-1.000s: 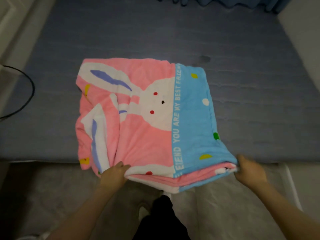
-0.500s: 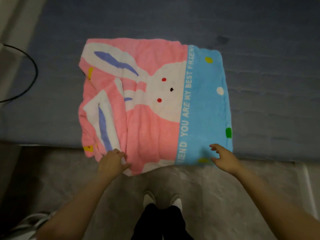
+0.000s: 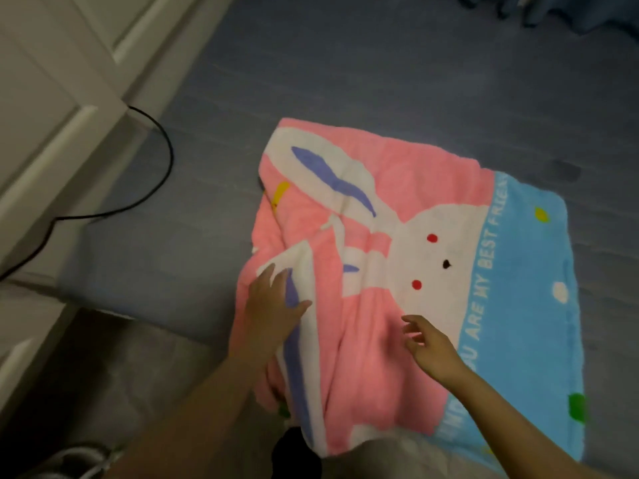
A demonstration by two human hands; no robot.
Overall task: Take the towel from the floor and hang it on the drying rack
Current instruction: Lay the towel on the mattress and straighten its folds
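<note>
Terry towel (image 3: 397, 271), rumpled, left hand (image 3: 269, 312) flat

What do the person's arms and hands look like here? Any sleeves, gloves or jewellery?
Both forearms are bare right up to the bottom edge of the picture, so no sleeves show. The left hand and the right hand wear no gloves, and no ring, watch or bracelet can be seen on either wrist. The picture is dim and slightly blurred, so small details could be missed.
</note>
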